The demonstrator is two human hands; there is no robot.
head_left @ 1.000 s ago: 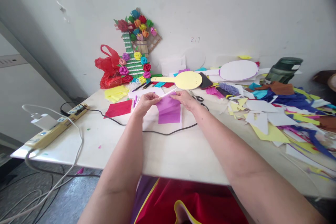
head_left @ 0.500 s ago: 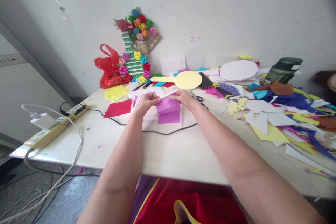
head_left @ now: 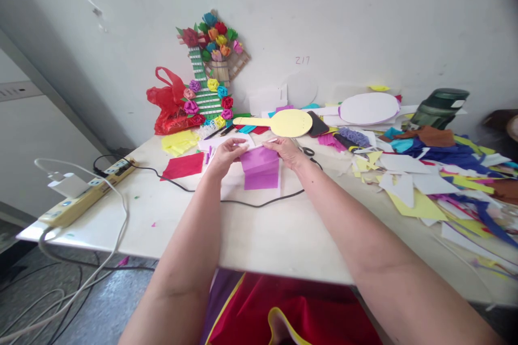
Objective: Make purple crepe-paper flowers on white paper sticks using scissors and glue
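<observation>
A small sheet of purple paper (head_left: 261, 173) with a crosswise crease lies in front of me, its upper edge meeting a thin white stick (head_left: 259, 145). At the upper left corner, the thumb and fingers of my left hand (head_left: 227, 157) are closed on the paper and the stick's end. My right hand (head_left: 286, 152) pinches the upper right corner along the same edge. White paper (head_left: 232, 184) shows beneath the purple sheet. Thin purple rolls (head_left: 208, 155) lie left of my left hand, close to a red piece of paper (head_left: 184, 166).
A black cable (head_left: 259, 205) crosses the table below the purple sheet, from a power strip (head_left: 76, 202) at left. Behind stand paper-flower crafts (head_left: 208, 91), a red bag (head_left: 168, 102) and a yellow paddle shape (head_left: 290, 123). Paper scraps (head_left: 421, 172) and a green bottle (head_left: 439, 109) fill the right.
My left fingers have shifted slightly along the white stick, and the stick looks thinner between my hands. The purple paper stays in nearly the same place.
</observation>
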